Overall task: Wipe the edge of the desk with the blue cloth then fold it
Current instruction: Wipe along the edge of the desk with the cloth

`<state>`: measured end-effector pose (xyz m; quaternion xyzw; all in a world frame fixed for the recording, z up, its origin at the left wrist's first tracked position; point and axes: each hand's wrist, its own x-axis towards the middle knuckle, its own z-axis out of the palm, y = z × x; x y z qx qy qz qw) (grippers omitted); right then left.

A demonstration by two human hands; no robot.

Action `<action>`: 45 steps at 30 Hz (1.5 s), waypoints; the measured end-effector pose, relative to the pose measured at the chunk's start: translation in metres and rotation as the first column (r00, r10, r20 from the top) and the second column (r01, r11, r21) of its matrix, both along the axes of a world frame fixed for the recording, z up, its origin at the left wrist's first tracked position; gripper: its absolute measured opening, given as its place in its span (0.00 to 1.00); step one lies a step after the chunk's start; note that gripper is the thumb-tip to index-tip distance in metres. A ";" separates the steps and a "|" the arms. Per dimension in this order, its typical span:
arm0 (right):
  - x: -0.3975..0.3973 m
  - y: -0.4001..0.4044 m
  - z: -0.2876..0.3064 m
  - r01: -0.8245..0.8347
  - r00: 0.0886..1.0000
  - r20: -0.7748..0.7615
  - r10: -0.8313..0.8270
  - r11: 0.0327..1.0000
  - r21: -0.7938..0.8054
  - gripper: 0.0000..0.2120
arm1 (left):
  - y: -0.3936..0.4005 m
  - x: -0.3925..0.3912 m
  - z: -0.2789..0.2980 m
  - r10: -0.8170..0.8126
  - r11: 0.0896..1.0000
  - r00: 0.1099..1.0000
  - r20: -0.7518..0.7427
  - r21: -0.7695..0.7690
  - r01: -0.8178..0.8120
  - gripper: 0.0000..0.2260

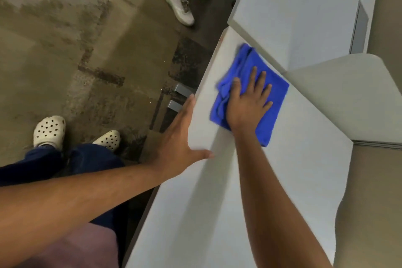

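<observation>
A blue cloth (272, 113) lies bunched and partly doubled over on the white desk (206, 213), near the desk's far end. My right hand (248, 104) presses flat on the cloth with fingers spread, palm down. My left hand (180, 137) rests open on the desk's left edge, thumb on the top surface and fingers along the rim. The cloth's left part is rumpled beside my right thumb.
A second white desk top (293, 17) adjoins at the far end, and a white panel (348, 98) stands at the right. Another person's white shoes (180, 4) stand on the concrete floor beyond. My own feet in white clogs (50, 130) are at the left.
</observation>
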<state>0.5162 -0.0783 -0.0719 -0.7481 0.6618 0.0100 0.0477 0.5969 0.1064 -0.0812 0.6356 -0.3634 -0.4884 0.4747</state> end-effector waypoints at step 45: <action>0.010 0.016 0.022 -0.011 0.937 0.351 -0.006 0.999 0.045 0.33 | 0.004 0.002 -0.003 -0.049 0.996 0.999 0.013 0.076 0.048 0.57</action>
